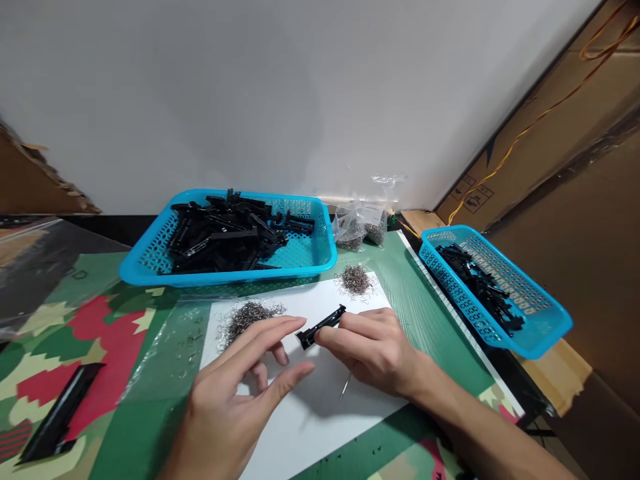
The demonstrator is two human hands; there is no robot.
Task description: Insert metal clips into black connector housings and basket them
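Observation:
My right hand (370, 343) holds a slim black plastic part (325, 325) above a white sheet (320, 427). A thin metal tool (345, 386) sticks out below the same hand, its upper end hidden by the fingers. My left hand (245, 387) has its thumb and fingers spread, with nothing between them, close to the part's left end. Behind my left hand lies a pile of small metal springs or clips (250, 315). A smaller pile (355, 280) of similar pieces sits at the sheet's upper right edge.
A large blue basket (225, 279) of black parts stands at the back, a smaller blue basket (545, 333) of black parts on the right. Plastic bags (360, 223) of small pieces lean by the wall. Another black part (63, 413) lies at left on the patterned cover.

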